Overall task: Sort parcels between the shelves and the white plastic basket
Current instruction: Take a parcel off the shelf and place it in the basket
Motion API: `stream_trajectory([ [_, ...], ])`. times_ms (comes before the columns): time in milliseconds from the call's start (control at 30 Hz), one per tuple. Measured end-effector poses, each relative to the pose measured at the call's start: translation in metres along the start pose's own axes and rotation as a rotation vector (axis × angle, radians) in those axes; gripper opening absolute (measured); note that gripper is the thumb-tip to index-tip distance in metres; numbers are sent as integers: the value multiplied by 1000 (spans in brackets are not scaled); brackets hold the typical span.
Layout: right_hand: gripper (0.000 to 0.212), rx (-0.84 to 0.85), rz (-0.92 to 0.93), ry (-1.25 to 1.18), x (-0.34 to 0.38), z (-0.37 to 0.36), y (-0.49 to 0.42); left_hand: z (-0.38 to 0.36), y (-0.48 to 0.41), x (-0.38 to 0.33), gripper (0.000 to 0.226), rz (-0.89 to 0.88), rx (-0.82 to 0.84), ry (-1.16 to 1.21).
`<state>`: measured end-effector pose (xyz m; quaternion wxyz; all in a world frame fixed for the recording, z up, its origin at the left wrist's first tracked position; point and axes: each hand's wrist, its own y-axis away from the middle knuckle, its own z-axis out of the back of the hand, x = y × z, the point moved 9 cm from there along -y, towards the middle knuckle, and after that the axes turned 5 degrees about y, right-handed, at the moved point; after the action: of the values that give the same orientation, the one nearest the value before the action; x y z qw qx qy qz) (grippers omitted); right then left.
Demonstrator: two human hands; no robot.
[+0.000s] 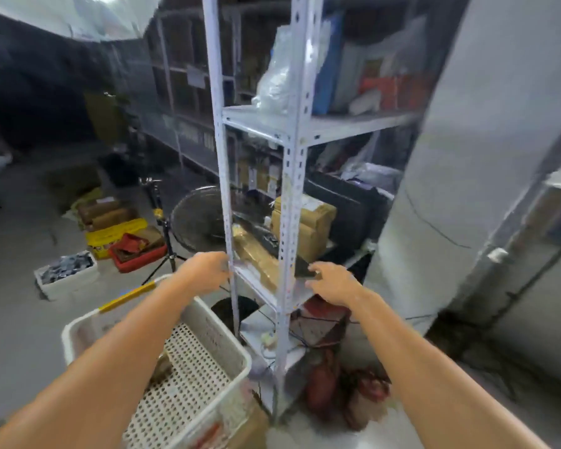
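Hands: both arms are stretched toward the middle tier of the white shelf rack [293,189]. Neither holds anything that I can see.
Left hand [208,268]: at the rack's left front upright, back of hand up. Fingers are blurred against the post, so I cannot tell whether they are curled or straight.
Right hand [332,281]: fingers apart and loose, tips at the near corner of the black flat parcel [256,233], not closed on it.
Task's things: parcels sit on the middle tier near its front edge. White plastic basket [191,367] stands low, just left of the rack, under the left forearm.
Step in hand (judged): taking a parcel off the tier for the basket.
Doing it well: black parcel lies slanted across the long tan parcel [256,259], so take the upper one first. Grip it at both ends, clear the front upright before swinging left, and lower it in rather than drop it.
Risk: dragging the black one could pull the tan one over the edge.
Count, middle tier: one black parcel, one tan parcel, brown boxes [318,222] stacked, two as far as I can tell.
Count, basket: one basket, with one brownish item [164,364] inside, mostly hidden by the arm.
Count, floor behind: one yellow crate [117,233], one red crate [136,254], one fan [198,218].
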<state>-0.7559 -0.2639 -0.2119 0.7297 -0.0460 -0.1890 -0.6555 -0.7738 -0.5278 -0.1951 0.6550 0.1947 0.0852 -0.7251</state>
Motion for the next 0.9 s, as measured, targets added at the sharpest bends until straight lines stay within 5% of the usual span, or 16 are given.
stream_trajectory([
  [433, 48, -395, -779, -72, -341, 166, 291, -115, -18, -471, 46, -743, 226, 1],
  [667, 41, -574, -1219, -147, -369, 172, 451, -179, 42, -641, 43, -1207, 334, 1],
  [900, 45, -707, -1593, -196, -313, 129, 592, -223, 164, -711, 38, -1563, 464, 12],
])
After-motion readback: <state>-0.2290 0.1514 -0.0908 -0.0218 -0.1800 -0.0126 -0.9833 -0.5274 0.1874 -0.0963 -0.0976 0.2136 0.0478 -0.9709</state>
